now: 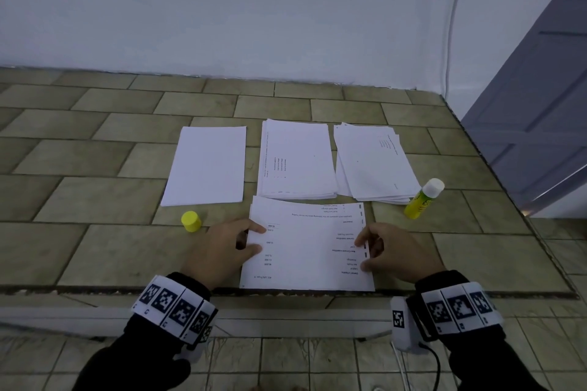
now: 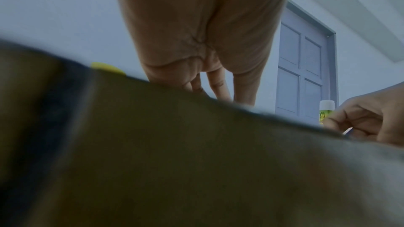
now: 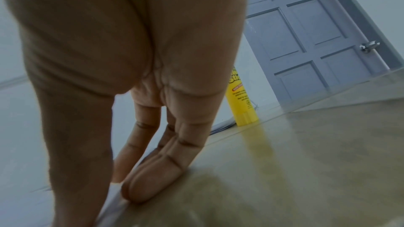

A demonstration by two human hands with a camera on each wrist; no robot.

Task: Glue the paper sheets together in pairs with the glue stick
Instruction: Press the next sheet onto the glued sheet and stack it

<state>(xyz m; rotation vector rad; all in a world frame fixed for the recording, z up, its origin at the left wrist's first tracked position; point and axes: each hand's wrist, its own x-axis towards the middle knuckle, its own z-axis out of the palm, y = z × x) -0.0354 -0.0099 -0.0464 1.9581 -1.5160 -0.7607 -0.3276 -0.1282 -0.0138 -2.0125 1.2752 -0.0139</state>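
A printed sheet [image 1: 308, 251] lies at the table's near edge, and another sheet's edge peeks out along its far side. My left hand [image 1: 258, 238] pinches the sheet's left edge between thumb and forefinger. At the right edge my right hand [image 1: 362, 253] pinches it the same way; its fingers [image 3: 153, 179] reach down to the paper's edge. The yellow glue stick [image 1: 423, 200] stands uncapped to the right, also visible as the glue stick [image 3: 241, 106] and the glue stick [image 2: 326, 110]. Its yellow cap [image 1: 191, 221] sits left of my left hand.
Three paper stacks lie beyond the sheet: a blank stack [image 1: 206, 165] on the left, a neat printed stack [image 1: 297, 159] in the middle, a fanned stack [image 1: 374, 162] on the right. The tiled table [image 1: 95, 200] ends near my wrists. A grey door [image 1: 540, 124] stands on the right.
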